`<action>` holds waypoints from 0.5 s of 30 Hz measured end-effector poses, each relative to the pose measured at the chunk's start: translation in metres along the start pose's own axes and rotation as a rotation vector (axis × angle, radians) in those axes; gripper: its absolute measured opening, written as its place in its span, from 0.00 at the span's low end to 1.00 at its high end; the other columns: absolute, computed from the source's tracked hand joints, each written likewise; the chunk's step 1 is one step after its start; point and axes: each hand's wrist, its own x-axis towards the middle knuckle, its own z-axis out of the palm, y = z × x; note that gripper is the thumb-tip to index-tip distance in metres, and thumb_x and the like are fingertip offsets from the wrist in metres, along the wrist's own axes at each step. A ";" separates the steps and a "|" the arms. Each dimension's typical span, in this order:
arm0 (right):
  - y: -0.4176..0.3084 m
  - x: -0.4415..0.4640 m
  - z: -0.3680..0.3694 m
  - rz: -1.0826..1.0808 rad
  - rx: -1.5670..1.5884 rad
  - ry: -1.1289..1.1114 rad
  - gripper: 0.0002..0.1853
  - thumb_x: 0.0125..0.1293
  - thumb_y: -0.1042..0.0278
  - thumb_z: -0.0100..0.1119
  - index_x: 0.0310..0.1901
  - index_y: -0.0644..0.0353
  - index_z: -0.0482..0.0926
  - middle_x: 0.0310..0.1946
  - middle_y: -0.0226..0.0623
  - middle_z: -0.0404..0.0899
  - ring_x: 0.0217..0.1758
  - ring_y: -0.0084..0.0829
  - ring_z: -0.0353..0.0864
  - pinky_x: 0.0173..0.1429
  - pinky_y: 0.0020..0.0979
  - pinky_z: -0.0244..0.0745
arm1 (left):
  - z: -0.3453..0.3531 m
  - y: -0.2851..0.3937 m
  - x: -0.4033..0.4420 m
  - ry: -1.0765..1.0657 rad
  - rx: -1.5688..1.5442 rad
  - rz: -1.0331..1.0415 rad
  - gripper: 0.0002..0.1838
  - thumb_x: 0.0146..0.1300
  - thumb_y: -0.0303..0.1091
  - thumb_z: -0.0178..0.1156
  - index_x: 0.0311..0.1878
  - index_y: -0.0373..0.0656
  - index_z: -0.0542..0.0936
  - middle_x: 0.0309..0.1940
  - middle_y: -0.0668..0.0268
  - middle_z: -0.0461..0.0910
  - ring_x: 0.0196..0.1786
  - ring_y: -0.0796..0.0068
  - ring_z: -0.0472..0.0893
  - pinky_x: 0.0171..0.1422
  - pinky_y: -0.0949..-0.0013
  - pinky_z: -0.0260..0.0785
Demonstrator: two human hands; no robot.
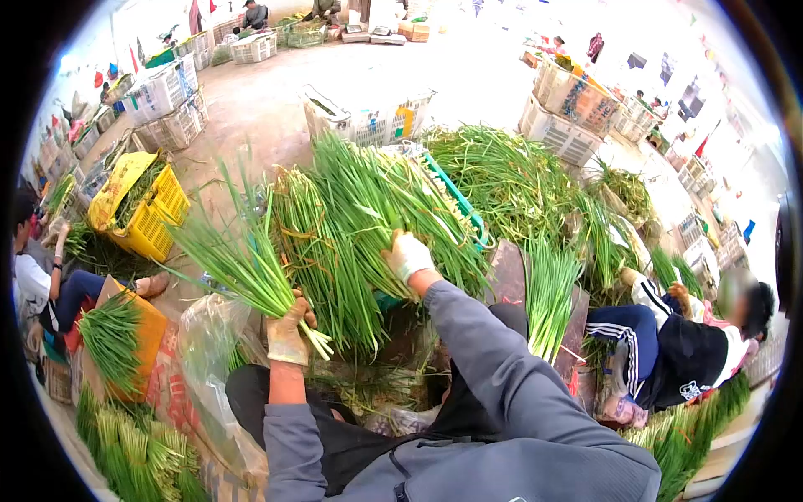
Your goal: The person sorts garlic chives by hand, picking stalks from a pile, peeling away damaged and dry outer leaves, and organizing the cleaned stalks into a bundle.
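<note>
My left hand (289, 330), in a pale, soiled work glove, is closed around a bunch of green onions (251, 272). Their white stem ends stick out below my fingers, and the leaves fan up and to the left. My right hand (408, 256), gloved too, reaches onto the large heap of green onions (335, 217) in front of me. Its fingers curl in on leaves there; the fingertips are partly hidden. A separate bundle of green onions (549, 305) lies on a dark board to the right of my right arm.
Behind the heap are a teal crate (456, 197) and a white crate (368, 125). At left stands a yellow crate (155, 205). Clear plastic (213, 335) hangs by my left knee. People sit close by: one at right (682, 335), another at far left (46, 284).
</note>
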 end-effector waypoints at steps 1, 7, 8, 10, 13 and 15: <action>-0.006 0.001 -0.002 0.015 0.042 -0.094 0.24 0.66 0.54 0.62 0.54 0.64 0.71 0.46 0.54 0.81 0.50 0.51 0.82 0.56 0.43 0.78 | 0.001 -0.003 0.000 -0.003 0.006 -0.023 0.15 0.59 0.25 0.71 0.47 0.41 0.78 0.29 0.65 0.79 0.25 0.72 0.80 0.25 0.68 0.74; -0.025 -0.037 0.015 -0.049 0.417 -0.169 0.28 0.65 0.49 0.62 0.55 0.67 0.76 0.45 0.58 0.82 0.50 0.53 0.82 0.55 0.43 0.76 | 0.010 -0.012 0.003 -0.003 0.101 -0.062 0.15 0.60 0.30 0.72 0.49 0.42 0.79 0.31 0.66 0.79 0.27 0.73 0.79 0.29 0.67 0.74; -0.019 -0.039 0.014 -0.042 0.447 -0.191 0.25 0.66 0.49 0.61 0.52 0.66 0.78 0.44 0.56 0.83 0.49 0.52 0.83 0.55 0.43 0.76 | 0.012 -0.014 0.006 0.035 0.092 -0.093 0.15 0.60 0.28 0.71 0.48 0.41 0.79 0.30 0.65 0.79 0.25 0.73 0.78 0.28 0.68 0.74; -0.009 -0.045 0.010 -0.026 0.556 -0.189 0.19 0.67 0.51 0.60 0.42 0.61 0.84 0.39 0.50 0.85 0.46 0.49 0.84 0.51 0.41 0.77 | 0.015 -0.016 0.012 0.070 0.082 -0.124 0.15 0.59 0.26 0.71 0.48 0.40 0.79 0.29 0.64 0.79 0.23 0.72 0.78 0.27 0.68 0.73; 0.002 -0.050 0.007 -0.027 0.483 -0.086 0.17 0.67 0.54 0.61 0.38 0.61 0.83 0.37 0.50 0.84 0.43 0.48 0.84 0.49 0.40 0.78 | 0.019 -0.024 0.009 0.027 0.086 -0.086 0.14 0.59 0.27 0.71 0.47 0.40 0.79 0.29 0.64 0.80 0.23 0.72 0.78 0.26 0.67 0.73; 0.010 -0.043 -0.001 -0.008 0.576 0.233 0.13 0.62 0.61 0.67 0.39 0.62 0.83 0.31 0.47 0.84 0.37 0.43 0.84 0.45 0.38 0.78 | 0.022 -0.023 0.009 0.033 0.137 -0.101 0.13 0.60 0.27 0.70 0.46 0.40 0.80 0.29 0.63 0.80 0.23 0.72 0.78 0.26 0.67 0.73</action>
